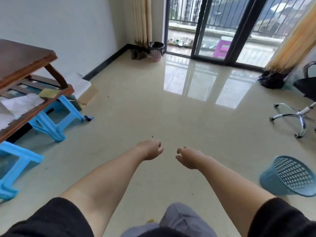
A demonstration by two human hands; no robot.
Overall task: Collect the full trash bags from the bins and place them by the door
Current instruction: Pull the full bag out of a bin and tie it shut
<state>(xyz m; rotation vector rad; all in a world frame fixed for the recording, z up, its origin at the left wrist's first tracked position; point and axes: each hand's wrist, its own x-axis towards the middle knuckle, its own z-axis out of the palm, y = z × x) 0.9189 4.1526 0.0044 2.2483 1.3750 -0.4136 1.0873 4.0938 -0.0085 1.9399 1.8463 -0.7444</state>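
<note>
Your left hand (150,150) and right hand (189,158) hang apart, loosely curled, holding nothing. Pink bin (156,51) with black bag (157,45), maybe full, stands by the glass door (212,28). Blue bin (289,176) tilts at your right.

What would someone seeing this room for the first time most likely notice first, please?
Probably the two bare arms reaching forward, the left hand and right hand loosely curled and holding nothing above the glossy floor. Next, the empty blue bin at lower right, and the pink bin with a black bag by the glass door.
</note>
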